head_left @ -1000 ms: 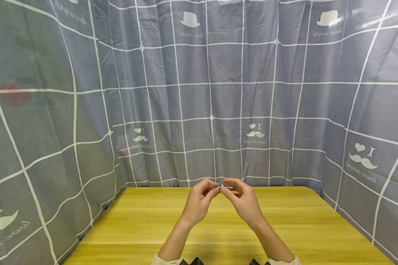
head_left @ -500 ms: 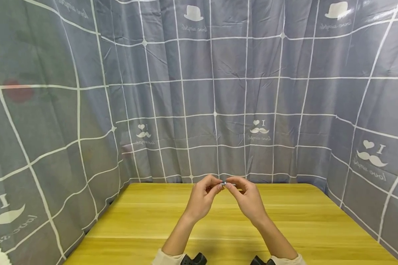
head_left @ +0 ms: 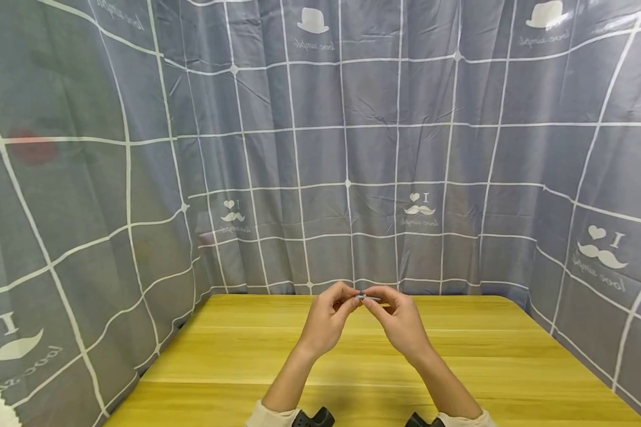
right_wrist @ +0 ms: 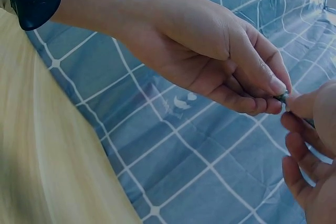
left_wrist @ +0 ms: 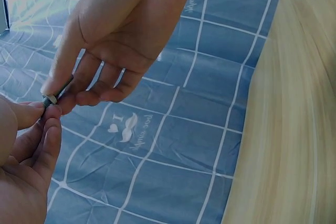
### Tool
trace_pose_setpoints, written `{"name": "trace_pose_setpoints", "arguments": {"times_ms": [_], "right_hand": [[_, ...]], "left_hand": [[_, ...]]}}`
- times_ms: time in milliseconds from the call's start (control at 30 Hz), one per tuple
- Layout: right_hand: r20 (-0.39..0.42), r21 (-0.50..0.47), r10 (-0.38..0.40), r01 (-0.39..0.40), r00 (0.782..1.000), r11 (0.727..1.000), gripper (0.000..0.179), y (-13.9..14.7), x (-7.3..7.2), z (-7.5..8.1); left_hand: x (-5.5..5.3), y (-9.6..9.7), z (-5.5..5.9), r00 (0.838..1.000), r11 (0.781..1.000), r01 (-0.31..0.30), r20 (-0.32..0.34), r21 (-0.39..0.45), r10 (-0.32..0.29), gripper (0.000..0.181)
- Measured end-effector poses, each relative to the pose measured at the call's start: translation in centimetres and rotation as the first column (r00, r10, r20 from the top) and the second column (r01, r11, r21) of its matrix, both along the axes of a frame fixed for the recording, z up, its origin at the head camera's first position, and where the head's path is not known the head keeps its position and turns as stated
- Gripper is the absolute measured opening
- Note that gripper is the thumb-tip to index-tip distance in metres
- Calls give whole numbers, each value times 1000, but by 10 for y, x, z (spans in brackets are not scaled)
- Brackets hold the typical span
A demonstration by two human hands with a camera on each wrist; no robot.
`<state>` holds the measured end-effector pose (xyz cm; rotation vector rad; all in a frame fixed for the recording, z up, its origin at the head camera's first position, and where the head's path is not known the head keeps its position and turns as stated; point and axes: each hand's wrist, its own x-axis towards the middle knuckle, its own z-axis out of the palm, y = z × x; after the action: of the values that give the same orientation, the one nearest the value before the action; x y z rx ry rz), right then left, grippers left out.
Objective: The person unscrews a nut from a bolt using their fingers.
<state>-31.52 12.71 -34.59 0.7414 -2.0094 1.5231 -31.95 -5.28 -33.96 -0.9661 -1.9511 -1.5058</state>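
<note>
Hands (head_left: 322, 323) (head_left: 402, 325) barely moved; bolt (left_wrist: 64, 87) axis approx. L-R

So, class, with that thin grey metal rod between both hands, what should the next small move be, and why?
Probably a slight twist of the small silver metal nut by the right hand, with the left hand steadying the threaded rod: the nut appears to sit around the rod, and both hands pinch at that spot.

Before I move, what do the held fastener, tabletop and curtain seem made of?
Fastener: likely metal, shiny grey with thread-like ridges. Tabletop: wood or laminate, smooth with grain streaks. Curtain: fabric or plastic sheeting, slight sheen, soft folds.
</note>
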Motion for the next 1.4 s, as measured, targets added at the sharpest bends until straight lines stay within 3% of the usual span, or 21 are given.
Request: {"name": "trace_pose_setpoints", "arguments": {"times_ms": [200,433,633,767,967,1133,1233,1400], "right_hand": [[-13,1,0,0,1000,1000,27,0,-1,-2],[-14,12,-38,38,999,999,14,-1,0,-2],[1,-20,1,-1,1000,1000,24,-2,2,-1],[22,-18,-12,12,1000,1000,21,-2,2,-1],[-38,-16,-1,0,999,1000,13,-4,2,-3],[-45,-39,10,-12,999,999,23,-3,1,-3],[-17,-50,-2,1,1000,999,27,-3,2,-3],[-14,-17,-30,30,999,999,19,-3,1,-4]], "left_hand": [[1,-1,1,1000,1000,10,-12,13,-9,8],[0,-3,0,1000,1000,-4,-10,14,4,8],[-2,-3,0,1000,1000,2,-10,4,-2,8],[-2,-2,0,1000,1000,2,-5,10,-2,7],[-2,0,-1,1000,1000,-7,-12,24,7,7],[-1,-1,0,1000,1000,-2,-11,10,2,7],[-1,-2,0,1000,1000,0,-15,-2,0,7],[-1,-3,-1,1000,1000,-6,-30,-19,6,7]]}}
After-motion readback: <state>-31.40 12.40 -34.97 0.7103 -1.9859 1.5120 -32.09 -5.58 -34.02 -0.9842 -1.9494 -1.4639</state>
